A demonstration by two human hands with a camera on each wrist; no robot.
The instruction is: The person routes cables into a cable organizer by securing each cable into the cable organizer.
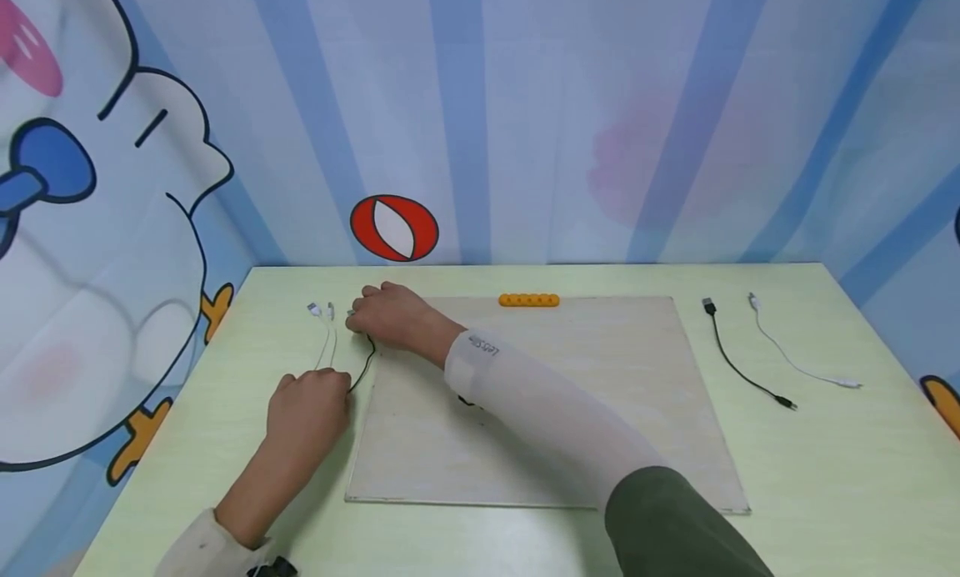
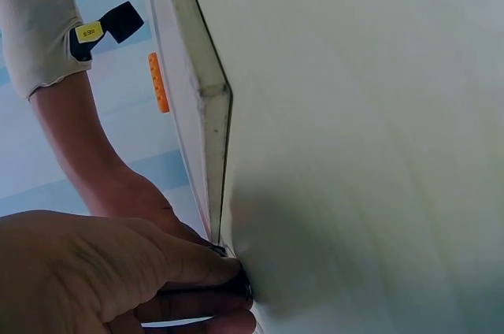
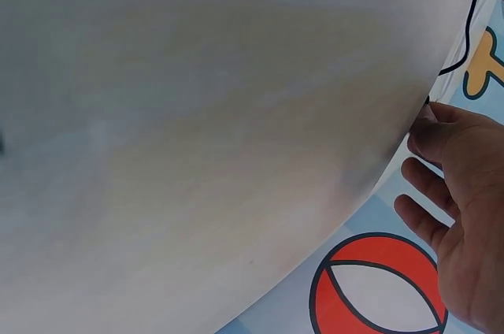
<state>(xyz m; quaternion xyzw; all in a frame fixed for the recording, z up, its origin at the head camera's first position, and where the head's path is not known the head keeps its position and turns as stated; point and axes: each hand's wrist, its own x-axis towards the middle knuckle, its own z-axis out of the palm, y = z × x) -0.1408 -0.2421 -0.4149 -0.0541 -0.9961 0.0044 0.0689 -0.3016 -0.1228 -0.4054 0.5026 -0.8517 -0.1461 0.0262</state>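
At the left of the table (image 1: 795, 477), a white cable (image 1: 314, 309) lies with its two pale ends pointing toward the striped backdrop (image 1: 525, 102), and its lower part disappears behind the left hand (image 1: 309, 406). That hand's fingers are curled closed, thumb against forefinger, pinching the lower stretch of a black cable (image 1: 372, 357), probably so that this end is anchored. The black cable rises in a slack bend between the hands, over the table strip separating the white cable from a board (image 1: 615, 352), near the board's upper left corner. The right hand (image 1: 397, 317) pinches its upper end between thumb and forefinger, the other fingers apart and loosely bent in the right wrist view; gripping both ends this way likely lets the cable be straightened and steered. Which connector each hand covers cannot be told. The right sleeve (image 1: 547, 402) slants across the board and is the main obstruction, hiding much of its middle; a small dark piece (image 1: 465, 401) peeps out below it. An orange bar (image 1: 528, 300) sits at the board's far edge. Farther right, well apart from the hands, a second black cable (image 1: 731, 365) and another white cable (image 1: 786, 358) lie slantwise, seemingly spread out to keep them from tangling.
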